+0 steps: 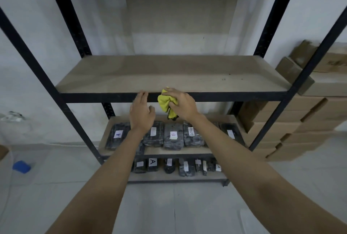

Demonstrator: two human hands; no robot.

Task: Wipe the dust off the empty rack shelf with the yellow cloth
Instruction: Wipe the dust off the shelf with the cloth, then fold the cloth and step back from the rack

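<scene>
Yellow cloth (167,104), bunched and gripped in the right hand (183,105) at the empty shelf's (169,73) front rail (225,96), beside the loosely open left hand (141,112); dust may be smeared if the wad is not spread.

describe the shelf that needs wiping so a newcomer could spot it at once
On the black rack against the white wall, it is the tan shelf at hand height, where the right hand holds a yellow cloth at its front edge. Unlike the two shelves below, packed with labelled dark bundles, it is bare.
</scene>
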